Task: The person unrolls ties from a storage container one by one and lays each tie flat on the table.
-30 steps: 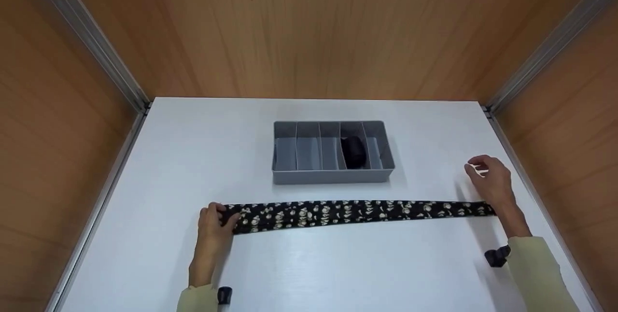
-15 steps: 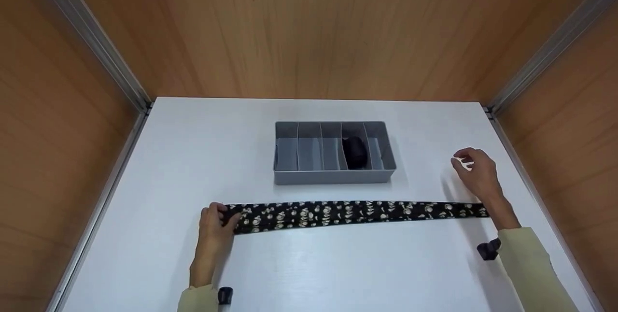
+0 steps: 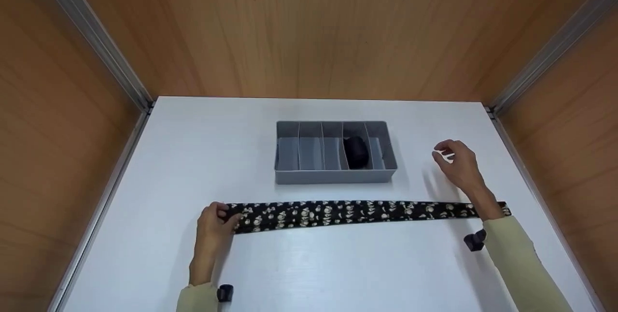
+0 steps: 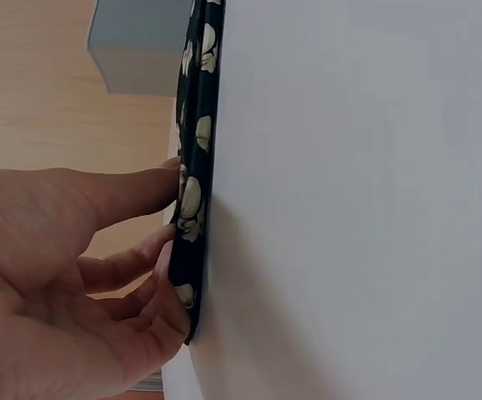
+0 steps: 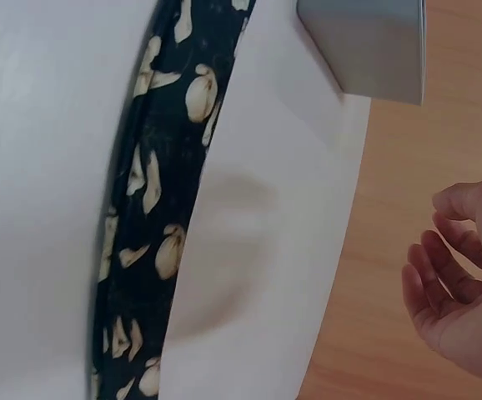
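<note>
A black necktie [image 3: 328, 214] with a cream pattern lies stretched across the white table, its wide end at the left and its narrow end at the right. The left hand [image 3: 212, 227] grips the wide end; in the left wrist view the thumb and fingertips meet the fabric's edge [image 4: 193, 200]. Beyond the narrow part, the right hand [image 3: 461, 164] hovers with loosely curved fingers and nothing between them. In the right wrist view this hand [image 5: 466, 275] is apart from the tie. The right forearm hides a bit of the tie near its tip.
Behind the tie stands a grey divided box [image 3: 333, 177] with several compartments. One of them, right of centre, contains a dark rolled bundle [image 3: 356, 152]. Wooden panels [image 3: 309, 32] enclose the table [image 3: 309, 268] at the back and both sides.
The right hand has moved left and slightly farther back, above the table, uncovering the tie's narrow tip. The left hand stays at the wide end.
</note>
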Tool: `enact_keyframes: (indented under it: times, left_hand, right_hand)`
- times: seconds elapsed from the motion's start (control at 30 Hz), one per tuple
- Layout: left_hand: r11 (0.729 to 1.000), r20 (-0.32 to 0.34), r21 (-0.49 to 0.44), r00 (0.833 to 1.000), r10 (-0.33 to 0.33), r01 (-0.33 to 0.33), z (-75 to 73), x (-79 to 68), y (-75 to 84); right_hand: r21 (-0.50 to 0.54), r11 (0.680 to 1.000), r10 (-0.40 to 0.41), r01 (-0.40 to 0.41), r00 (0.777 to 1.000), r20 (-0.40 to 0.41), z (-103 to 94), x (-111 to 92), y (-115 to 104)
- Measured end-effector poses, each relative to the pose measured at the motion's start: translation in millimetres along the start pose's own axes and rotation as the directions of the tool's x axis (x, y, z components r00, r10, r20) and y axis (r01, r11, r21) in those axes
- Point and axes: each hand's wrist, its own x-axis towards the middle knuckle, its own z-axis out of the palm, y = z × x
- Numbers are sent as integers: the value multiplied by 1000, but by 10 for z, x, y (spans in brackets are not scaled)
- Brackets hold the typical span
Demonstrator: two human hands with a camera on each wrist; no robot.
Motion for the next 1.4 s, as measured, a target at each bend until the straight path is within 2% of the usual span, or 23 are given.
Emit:
enact_keyframes:
  times: [0.2, 0.6, 1.4]
  left_hand:
    - [996, -7, -82, 1000, -31, 30, -36, -12, -4]
    - [982, 13, -171, 997, -76, 77, -17, -21, -56]
    - [984, 39, -171, 999, -37, 43, -6, 11, -68]
  right_hand:
    - [3, 1000, -17, 17, 1000, 25, 85, 86, -97]
    - [32, 998, -54, 52, 997, 55, 165, 234, -226]
    - [83, 989, -135, 126, 984, 119, 382, 474, -457]
